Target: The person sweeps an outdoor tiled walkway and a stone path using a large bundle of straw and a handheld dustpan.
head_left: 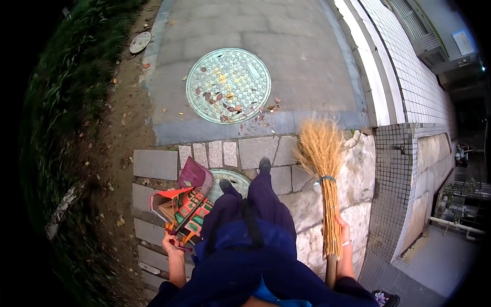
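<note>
My left hand (173,242) is closed round the dark handle of a maroon dustpan (199,174). The same hand has the orange straps of a red and green patterned bag (185,209). This bag hangs beside my leg, partly behind the dustpan's stick, and its mouth gapes. Over on the right, my right hand (343,229) wraps the bound stalks of a straw broom (331,215). The broom's bristles (319,146) point away from me, above the paving, and its wooden stick runs back along my right forearm.
Fallen leaves (220,97) lie on a round green manhole cover (228,84) ahead. Another cover (232,179) is by my feet. A soil strip and hedge (76,97) run along the left; a tiled wall (391,189) borders the right.
</note>
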The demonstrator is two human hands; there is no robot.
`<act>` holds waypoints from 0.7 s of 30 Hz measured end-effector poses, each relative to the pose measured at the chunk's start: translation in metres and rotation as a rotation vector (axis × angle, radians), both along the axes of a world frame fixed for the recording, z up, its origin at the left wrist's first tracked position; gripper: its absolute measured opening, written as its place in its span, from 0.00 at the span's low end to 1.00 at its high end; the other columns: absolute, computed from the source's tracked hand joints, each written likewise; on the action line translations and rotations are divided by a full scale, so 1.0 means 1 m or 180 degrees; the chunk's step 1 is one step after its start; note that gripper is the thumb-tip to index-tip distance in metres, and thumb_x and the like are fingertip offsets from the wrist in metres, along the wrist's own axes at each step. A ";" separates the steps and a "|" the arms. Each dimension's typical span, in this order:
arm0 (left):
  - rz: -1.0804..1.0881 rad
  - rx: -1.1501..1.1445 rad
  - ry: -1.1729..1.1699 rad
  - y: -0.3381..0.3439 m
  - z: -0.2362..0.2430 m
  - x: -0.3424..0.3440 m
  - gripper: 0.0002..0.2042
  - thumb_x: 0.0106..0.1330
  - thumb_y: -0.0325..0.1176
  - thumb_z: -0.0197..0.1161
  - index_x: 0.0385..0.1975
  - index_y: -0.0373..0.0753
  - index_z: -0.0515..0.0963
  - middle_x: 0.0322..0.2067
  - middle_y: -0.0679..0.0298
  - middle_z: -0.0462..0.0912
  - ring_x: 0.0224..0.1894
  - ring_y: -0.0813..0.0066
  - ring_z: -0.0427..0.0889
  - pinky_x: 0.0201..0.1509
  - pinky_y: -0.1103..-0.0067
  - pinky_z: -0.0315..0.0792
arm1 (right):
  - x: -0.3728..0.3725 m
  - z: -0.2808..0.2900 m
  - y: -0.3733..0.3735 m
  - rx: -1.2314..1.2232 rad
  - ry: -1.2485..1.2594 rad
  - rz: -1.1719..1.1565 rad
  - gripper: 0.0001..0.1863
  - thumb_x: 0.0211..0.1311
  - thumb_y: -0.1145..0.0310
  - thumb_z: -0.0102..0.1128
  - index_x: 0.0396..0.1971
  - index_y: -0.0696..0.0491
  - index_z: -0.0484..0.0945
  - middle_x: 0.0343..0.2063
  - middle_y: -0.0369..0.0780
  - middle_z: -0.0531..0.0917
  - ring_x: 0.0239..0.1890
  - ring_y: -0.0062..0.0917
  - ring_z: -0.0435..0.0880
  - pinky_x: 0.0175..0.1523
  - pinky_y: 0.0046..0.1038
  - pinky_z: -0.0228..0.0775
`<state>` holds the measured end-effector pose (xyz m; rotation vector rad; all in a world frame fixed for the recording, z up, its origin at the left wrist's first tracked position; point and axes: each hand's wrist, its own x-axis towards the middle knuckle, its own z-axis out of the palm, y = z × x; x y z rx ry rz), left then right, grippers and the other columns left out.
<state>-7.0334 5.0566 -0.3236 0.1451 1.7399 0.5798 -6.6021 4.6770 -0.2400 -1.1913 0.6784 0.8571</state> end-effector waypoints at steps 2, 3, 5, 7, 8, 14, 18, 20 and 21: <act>0.0002 -0.0028 -0.0076 -0.002 0.001 -0.002 0.04 0.37 0.32 0.52 0.13 0.47 0.63 0.08 0.75 0.63 0.05 0.82 0.52 0.10 0.82 0.46 | 0.036 -0.046 -0.003 -0.0073 0.0110 0.0057 0.20 0.53 0.55 0.49 0.43 0.51 0.69 0.25 0.43 0.77 0.18 0.35 0.76 0.20 0.34 0.70; -0.0008 -0.0029 -0.0062 -0.001 0.002 -0.005 0.04 0.37 0.32 0.52 0.13 0.47 0.63 0.08 0.75 0.63 0.05 0.82 0.52 0.10 0.82 0.46 | 0.054 -0.074 -0.005 -0.0118 0.0398 0.0218 0.19 0.53 0.55 0.49 0.41 0.52 0.70 0.25 0.43 0.77 0.18 0.34 0.76 0.20 0.33 0.70; 0.0050 -0.0130 -0.0047 -0.005 0.005 -0.008 0.04 0.37 0.32 0.51 0.13 0.47 0.63 0.08 0.75 0.64 0.05 0.82 0.52 0.10 0.82 0.46 | 0.074 -0.126 0.000 0.0131 0.0604 0.0631 0.18 0.53 0.54 0.49 0.37 0.54 0.71 0.25 0.42 0.77 0.20 0.32 0.76 0.20 0.32 0.69; 0.0015 -0.0076 -0.0001 -0.005 0.018 -0.003 0.04 0.37 0.32 0.51 0.13 0.47 0.63 0.08 0.75 0.64 0.05 0.82 0.53 0.10 0.83 0.46 | 0.055 -0.176 0.030 0.0203 0.0453 0.0817 0.18 0.53 0.55 0.50 0.37 0.53 0.71 0.26 0.42 0.77 0.22 0.31 0.77 0.24 0.32 0.70; -0.0076 -0.0098 0.0034 -0.004 0.024 -0.002 0.04 0.37 0.32 0.51 0.13 0.47 0.63 0.08 0.75 0.64 0.05 0.82 0.53 0.10 0.83 0.46 | 0.037 -0.202 0.047 0.0231 0.0449 0.0873 0.18 0.53 0.55 0.51 0.38 0.53 0.71 0.27 0.41 0.77 0.23 0.31 0.77 0.26 0.32 0.71; -0.0016 -0.0175 0.0032 0.000 0.007 -0.026 0.04 0.37 0.33 0.51 0.13 0.48 0.63 0.08 0.75 0.63 0.05 0.82 0.53 0.10 0.82 0.45 | -0.041 -0.153 0.196 0.0958 0.0847 0.1519 0.22 0.52 0.64 0.54 0.49 0.47 0.62 0.28 0.42 0.75 0.23 0.33 0.77 0.26 0.34 0.73; -0.0045 -0.0140 -0.0185 0.008 0.003 -0.021 0.04 0.37 0.32 0.51 0.14 0.48 0.63 0.07 0.76 0.61 0.05 0.82 0.54 0.10 0.82 0.44 | -0.041 -0.116 0.212 0.1314 0.0493 0.1704 0.25 0.55 0.66 0.49 0.55 0.46 0.59 0.32 0.41 0.75 0.26 0.31 0.77 0.30 0.33 0.74; 0.0133 -0.0184 -0.0300 0.006 -0.006 -0.039 0.05 0.38 0.32 0.51 0.15 0.48 0.63 0.08 0.75 0.62 0.05 0.82 0.55 0.10 0.82 0.44 | -0.040 -0.064 0.212 0.1160 0.0290 0.1354 0.26 0.53 0.65 0.50 0.54 0.48 0.60 0.34 0.42 0.75 0.27 0.30 0.77 0.30 0.30 0.74; 0.0141 -0.0175 -0.0268 0.006 -0.006 -0.040 0.05 0.39 0.32 0.51 0.15 0.48 0.63 0.08 0.75 0.62 0.05 0.82 0.54 0.10 0.82 0.45 | -0.043 -0.046 0.206 0.1152 0.0314 0.1263 0.27 0.53 0.66 0.50 0.55 0.48 0.59 0.35 0.42 0.74 0.29 0.30 0.77 0.31 0.30 0.74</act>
